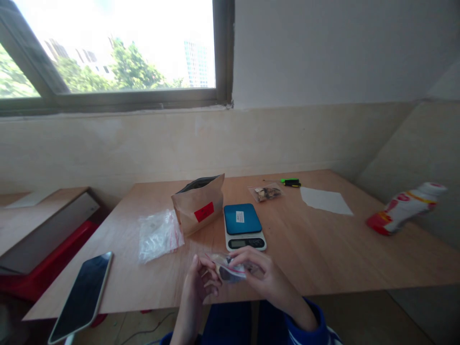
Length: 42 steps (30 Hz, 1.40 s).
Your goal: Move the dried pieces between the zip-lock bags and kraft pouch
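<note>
A small clear zip-lock bag [233, 273] with a red seal line is held between my two hands in front of the scale. Something dark shows inside it, too unclear to name. My left hand [201, 282] pinches the bag's left side. My right hand [259, 274] has its fingers closed on the right part, near the seal. Just beyond the bag sits a kitchen scale [243, 223] with a blue plate and a small display. To its left stands an opened brown paper pouch [190, 211] with a red label. Several clear zip bags [158, 235] lie beside the pouch.
A filled zip bag [266, 192] lies behind the scale, near green and black screwdrivers [290, 182] and a white paper sheet [325, 200]. A red and white bottle [402, 209] stands at the right. A phone [84, 294] juts over the table's left front edge.
</note>
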Available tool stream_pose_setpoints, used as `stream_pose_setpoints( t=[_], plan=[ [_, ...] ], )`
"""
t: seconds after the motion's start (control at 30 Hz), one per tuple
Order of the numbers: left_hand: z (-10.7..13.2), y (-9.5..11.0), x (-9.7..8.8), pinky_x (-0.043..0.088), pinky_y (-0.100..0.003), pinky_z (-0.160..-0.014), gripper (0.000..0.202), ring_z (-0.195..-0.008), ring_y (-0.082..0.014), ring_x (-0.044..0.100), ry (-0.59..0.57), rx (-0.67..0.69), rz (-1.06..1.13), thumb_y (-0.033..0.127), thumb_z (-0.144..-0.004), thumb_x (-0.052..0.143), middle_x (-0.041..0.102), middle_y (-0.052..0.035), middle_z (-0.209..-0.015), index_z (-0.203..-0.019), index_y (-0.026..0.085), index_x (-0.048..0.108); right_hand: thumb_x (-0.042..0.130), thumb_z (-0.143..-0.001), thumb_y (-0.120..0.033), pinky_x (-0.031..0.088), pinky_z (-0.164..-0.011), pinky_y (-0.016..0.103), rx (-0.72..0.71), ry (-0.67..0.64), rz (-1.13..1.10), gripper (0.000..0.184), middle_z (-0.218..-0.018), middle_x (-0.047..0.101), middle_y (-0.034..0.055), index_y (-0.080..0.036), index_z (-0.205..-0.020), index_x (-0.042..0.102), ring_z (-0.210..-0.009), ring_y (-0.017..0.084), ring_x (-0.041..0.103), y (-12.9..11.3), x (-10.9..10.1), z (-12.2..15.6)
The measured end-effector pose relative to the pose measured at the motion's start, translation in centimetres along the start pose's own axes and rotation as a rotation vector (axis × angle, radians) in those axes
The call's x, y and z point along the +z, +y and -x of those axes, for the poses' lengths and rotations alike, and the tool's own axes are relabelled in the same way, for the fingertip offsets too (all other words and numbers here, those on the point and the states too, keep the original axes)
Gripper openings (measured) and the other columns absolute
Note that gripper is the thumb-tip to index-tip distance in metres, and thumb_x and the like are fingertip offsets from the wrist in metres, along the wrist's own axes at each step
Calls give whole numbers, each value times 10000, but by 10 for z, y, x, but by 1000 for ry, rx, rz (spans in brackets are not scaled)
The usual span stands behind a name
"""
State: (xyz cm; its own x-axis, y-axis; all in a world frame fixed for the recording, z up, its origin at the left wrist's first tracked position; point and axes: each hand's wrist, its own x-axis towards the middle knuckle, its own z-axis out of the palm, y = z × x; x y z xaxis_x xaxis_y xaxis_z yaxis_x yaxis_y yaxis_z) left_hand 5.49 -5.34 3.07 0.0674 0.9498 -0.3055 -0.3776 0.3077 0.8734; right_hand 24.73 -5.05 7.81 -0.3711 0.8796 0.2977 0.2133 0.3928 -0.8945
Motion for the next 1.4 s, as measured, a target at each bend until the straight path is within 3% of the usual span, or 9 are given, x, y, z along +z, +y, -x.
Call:
stream_pose_setpoints(
  t=[0.17, 0.43, 0.63, 0.8, 0.97, 1.17, 1.3, 1.4],
  plan=[
    [11, 5, -6, 352, -191, -370, 545, -428, -107, 518, 116, -40, -164, 677, -583, 690, 538, 13, -516, -618, 157, 532, 533, -816, -24, 466, -956, 332, 1, -116, 13, 267, -1131, 669, 63, -213, -789, 720, -1060, 180, 635, -2, 17, -4],
    [17, 13, -13, 332, -189, -381, 570, -413, -108, 525, 100, -50, -298, 712, -560, 666, 570, -11, -501, -595, 160, 524, 530, -818, -13, 470, -958, 319, -49, -107, -33, 284, -1124, 679, 55, -216, -767, 723, -1055, 170, 640, 0, 18, -4],
    [11, 13, -21, 324, -220, -363, 572, -387, -119, 468, 215, 97, -384, 728, -517, 657, 520, 8, -454, -594, 168, 572, 468, -795, 13, 467, -971, 332, -81, -129, -26, 346, -1140, 675, 55, -219, -777, 724, -1081, 172, 628, 1, 18, -4],
    [19, 25, -15, 404, -232, -476, 473, -482, -116, 478, 213, 295, -381, 632, -661, 646, 522, 15, -505, -579, 176, 551, 426, -731, 16, 414, -1024, 371, -83, -164, -39, 408, -1191, 636, 75, -200, -962, 684, -1147, 192, 576, -3, 12, -2],
    [28, 29, -4, 420, -227, -538, 395, -536, -117, 483, 173, 411, -358, 542, -758, 628, 527, 18, -567, -621, 185, 530, 446, -889, -157, 438, -965, 348, -22, -62, -53, 259, -1077, 644, 74, -188, -1087, 609, -1052, 184, 590, -9, 30, -7],
    [30, 20, -3, 420, -235, -601, 332, -637, -145, 513, 140, 450, -492, 476, -818, 599, 554, -10, -661, -669, 181, 558, 621, -831, -240, 483, -739, 264, 69, 17, -2, 90, -841, 637, 20, -179, -897, 627, -805, 155, 614, -15, 60, -16],
    [33, 18, -5, 397, -232, -597, 306, -631, -142, 496, 124, 465, -555, 437, -854, 566, 519, -1, -641, -682, 184, 562, 573, -867, -223, 471, -703, 244, 28, 18, 6, 134, -759, 647, 11, -182, -752, 630, -747, 142, 626, -12, 58, -17],
    [35, 20, -5, 385, -234, -577, 303, -604, -140, 489, 96, 453, -597, 429, -855, 568, 520, 0, -624, -673, 186, 561, 570, -860, -203, 477, -696, 239, -2, 29, 9, 141, -767, 682, 20, -179, -756, 663, -745, 144, 641, -9, 55, -17]
  ],
)
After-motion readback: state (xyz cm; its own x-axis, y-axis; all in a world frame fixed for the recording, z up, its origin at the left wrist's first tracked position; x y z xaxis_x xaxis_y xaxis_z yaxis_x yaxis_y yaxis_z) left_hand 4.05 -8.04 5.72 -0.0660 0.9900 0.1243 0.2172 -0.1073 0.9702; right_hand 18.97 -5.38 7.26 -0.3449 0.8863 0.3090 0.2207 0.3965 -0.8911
